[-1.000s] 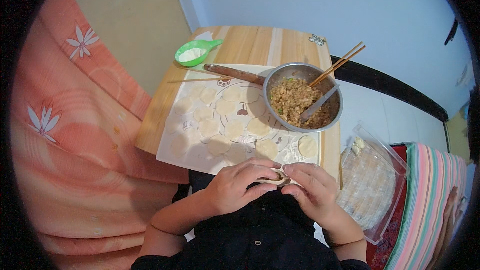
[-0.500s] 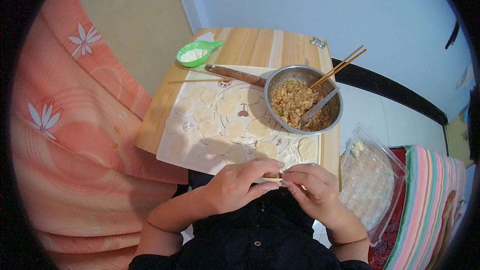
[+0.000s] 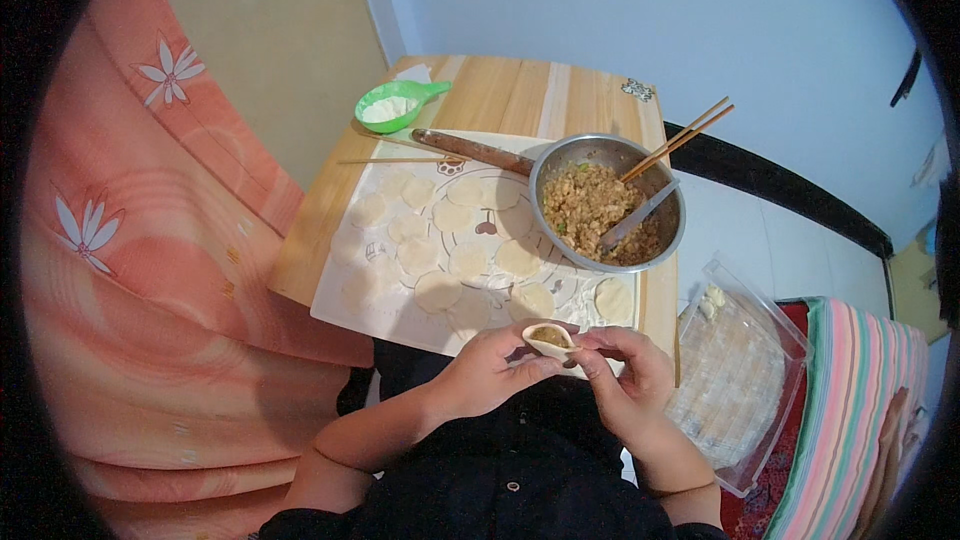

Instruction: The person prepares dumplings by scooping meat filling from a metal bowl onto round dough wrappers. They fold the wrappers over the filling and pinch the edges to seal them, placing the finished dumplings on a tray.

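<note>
A partly folded dumpling (image 3: 549, 339) is held between my two hands at the near edge of the table, with brown filling showing in its open mouth. My left hand (image 3: 496, 368) cradles it from the left, thumb along the near side. The fingers and thumb of my right hand (image 3: 632, 372) pinch its right end. Beyond them, several round dough wrappers (image 3: 468, 262) lie on a floured white mat (image 3: 340, 285). A metal bowl (image 3: 676, 245) of meat filling (image 3: 590, 205) stands at the right, with chopsticks (image 3: 680, 140) and a flat-handled utensil (image 3: 642, 212) leaning in it.
A rolling pin (image 3: 475, 150) lies behind the wrappers, its right end hidden by the bowl. A green scoop (image 3: 390, 108) of flour sits at the far left of the wooden table (image 3: 510, 90). Right and lower, a clear tray (image 3: 735, 380) holds a few white dumplings (image 3: 712, 300).
The dumpling has tipped up so that its filling shows more plainly. My left fingers have moved behind it, while my right hand keeps pinching its right end.
</note>
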`<state>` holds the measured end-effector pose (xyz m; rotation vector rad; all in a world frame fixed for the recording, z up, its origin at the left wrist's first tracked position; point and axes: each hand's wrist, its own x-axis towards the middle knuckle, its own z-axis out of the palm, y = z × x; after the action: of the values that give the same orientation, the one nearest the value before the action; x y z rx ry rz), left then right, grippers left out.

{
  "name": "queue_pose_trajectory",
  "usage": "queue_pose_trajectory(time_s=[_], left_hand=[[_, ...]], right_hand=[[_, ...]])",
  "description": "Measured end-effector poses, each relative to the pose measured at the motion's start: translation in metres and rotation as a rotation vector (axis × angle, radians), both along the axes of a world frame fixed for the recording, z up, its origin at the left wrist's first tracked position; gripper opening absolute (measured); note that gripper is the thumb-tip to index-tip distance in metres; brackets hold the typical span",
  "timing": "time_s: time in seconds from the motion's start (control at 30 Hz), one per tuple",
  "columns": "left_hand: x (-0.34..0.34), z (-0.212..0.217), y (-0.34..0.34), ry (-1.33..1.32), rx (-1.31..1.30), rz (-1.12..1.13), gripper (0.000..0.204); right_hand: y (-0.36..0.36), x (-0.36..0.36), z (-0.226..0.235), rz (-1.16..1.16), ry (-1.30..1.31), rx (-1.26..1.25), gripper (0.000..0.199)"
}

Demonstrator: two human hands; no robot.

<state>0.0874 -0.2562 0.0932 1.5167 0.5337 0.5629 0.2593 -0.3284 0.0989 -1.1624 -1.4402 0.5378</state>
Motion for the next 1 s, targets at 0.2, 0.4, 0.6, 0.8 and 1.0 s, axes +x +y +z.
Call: queue_pose_trajectory(time_s=[0.2,0.4,0.6,0.8,1.0], left_hand=[[0.0,0.002,0.002,0.045,0.118,0.054,0.034],[0.002,0.003,0.001,0.059,0.129,0.026,0.033],[0.0,-0.003,-0.002,-0.049,-0.016,-0.006,0.031],[0.001,-0.005,-0.002,-0.005,0.011,-0.031,0.03],[0.0,-0.007,-0.004,-0.069,-0.101,-0.033,0.03]], right_hand=[[0.007,0.006,0.03,0.022,-0.287,0.109,0.023],[0.008,0.005,0.031,0.018,-0.386,0.079,0.02],[0.004,0.001,0.035,0.005,-0.409,0.092,0.021],[0.0,0.0,0.032,-0.019,-0.309,0.06,0.022],[-0.001,0.0,0.027,-0.003,-0.263,0.049,0.025]])
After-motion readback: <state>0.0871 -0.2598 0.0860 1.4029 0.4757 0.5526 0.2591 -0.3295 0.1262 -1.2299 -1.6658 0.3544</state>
